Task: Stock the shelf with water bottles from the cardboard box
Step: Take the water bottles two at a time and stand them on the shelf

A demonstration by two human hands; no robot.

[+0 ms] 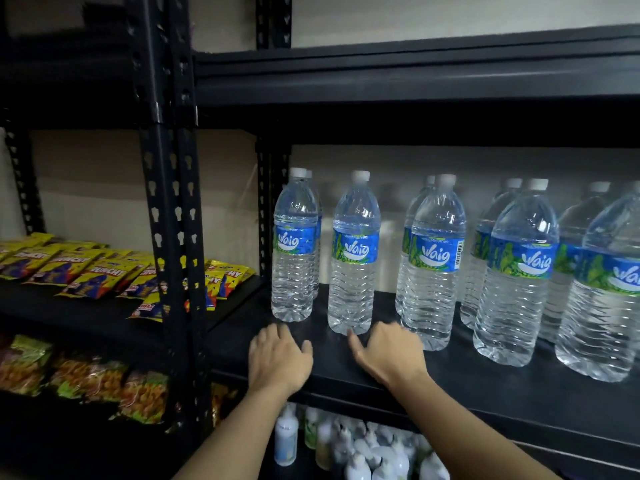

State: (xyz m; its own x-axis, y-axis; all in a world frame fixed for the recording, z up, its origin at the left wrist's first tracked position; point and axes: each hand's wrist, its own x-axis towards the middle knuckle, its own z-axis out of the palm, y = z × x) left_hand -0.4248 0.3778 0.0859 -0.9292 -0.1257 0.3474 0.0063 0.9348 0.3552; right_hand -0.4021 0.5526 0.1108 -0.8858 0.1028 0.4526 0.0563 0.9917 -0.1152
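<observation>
Several clear water bottles with blue labels and white caps stand upright in rows on the black shelf. The leftmost bottle stands by the shelf post, and a second bottle stands just right of it, with no bottle visible behind it. My left hand hovers over the shelf's front, fingers apart, holding nothing, just below the leftmost bottle. My right hand is also empty, its thumb near the base of the second bottle. The cardboard box is out of view.
A black metal upright divides this rack from the one on the left, where yellow snack packets lie, with orange snack bags below. White and pale bottles fill the shelf beneath my arms. Another shelf board hangs overhead.
</observation>
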